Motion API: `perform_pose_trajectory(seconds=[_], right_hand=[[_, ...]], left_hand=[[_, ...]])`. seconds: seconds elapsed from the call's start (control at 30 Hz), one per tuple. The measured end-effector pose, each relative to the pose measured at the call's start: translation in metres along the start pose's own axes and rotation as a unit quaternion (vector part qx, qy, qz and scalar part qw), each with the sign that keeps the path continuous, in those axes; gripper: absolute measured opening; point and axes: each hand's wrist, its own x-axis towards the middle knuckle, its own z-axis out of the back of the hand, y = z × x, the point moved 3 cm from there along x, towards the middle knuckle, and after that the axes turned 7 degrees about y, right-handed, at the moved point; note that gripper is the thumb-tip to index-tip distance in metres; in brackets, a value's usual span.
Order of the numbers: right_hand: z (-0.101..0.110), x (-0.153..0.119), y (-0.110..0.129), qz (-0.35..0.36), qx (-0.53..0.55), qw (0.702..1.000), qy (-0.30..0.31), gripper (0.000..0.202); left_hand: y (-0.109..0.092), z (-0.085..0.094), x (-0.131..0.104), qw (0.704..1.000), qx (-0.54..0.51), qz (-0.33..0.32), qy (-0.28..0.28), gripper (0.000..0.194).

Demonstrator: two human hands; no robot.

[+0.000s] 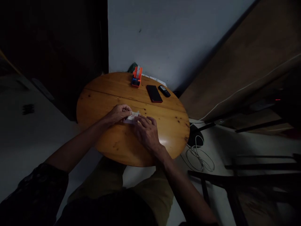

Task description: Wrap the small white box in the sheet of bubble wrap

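A small, whitish, partly see-through packet (131, 117) is held low over the middle of a round wooden table. My left hand (119, 113) pinches its left end between thumb and fingers. At the right end, the curled fingers of my right hand (147, 129) grip the same packet and cover part of it. What the packet contains is too small and dim to make out.
Toward the wall stands an orange and blue holder (137, 77), perhaps a tape dispenser. Beside it lie a dark flat phone or case (154, 93) with red edges and a black keypad phone (164, 91). Coiled cables (198, 155) lie on the floor at right, near dark furniture legs.
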Motion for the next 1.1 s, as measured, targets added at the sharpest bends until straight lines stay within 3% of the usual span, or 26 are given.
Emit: perform_pose_trajectory(seconds=[0.13, 0.27, 0.53, 0.73, 0.9, 1.1], right_hand=[[0.005, -0.019, -0.004, -0.037, 0.029, 0.999, -0.028, 0.028], [0.000, -0.027, -0.017, -0.076, 0.041, 0.996, -0.039, 0.028], [-0.011, -0.010, -0.028, -0.087, 0.077, 0.992, -0.053, 0.038], [-0.014, 0.007, -0.027, -0.076, 0.057, 0.995, -0.023, 0.048], [-0.015, 0.018, -0.028, -0.072, 0.046, 0.996, 0.006, 0.043], [-0.014, 0.017, -0.028, -0.057, 0.089, 0.994, -0.021, 0.021]], left_hand=[[0.001, 0.001, 0.001, 1.000, 0.003, -0.002, 0.004, 0.006], [0.001, 0.005, 0.003, 1.000, -0.010, -0.015, -0.022, 0.020], [0.001, 0.012, 0.000, 0.998, -0.035, -0.031, -0.050, 0.025], [0.000, 0.006, 0.000, 0.998, -0.043, -0.036, -0.023, 0.014], [-0.003, 0.002, -0.002, 0.999, -0.046, -0.023, -0.009, 0.010], [-0.005, 0.001, -0.003, 0.999, -0.029, -0.004, -0.021, 0.010]])
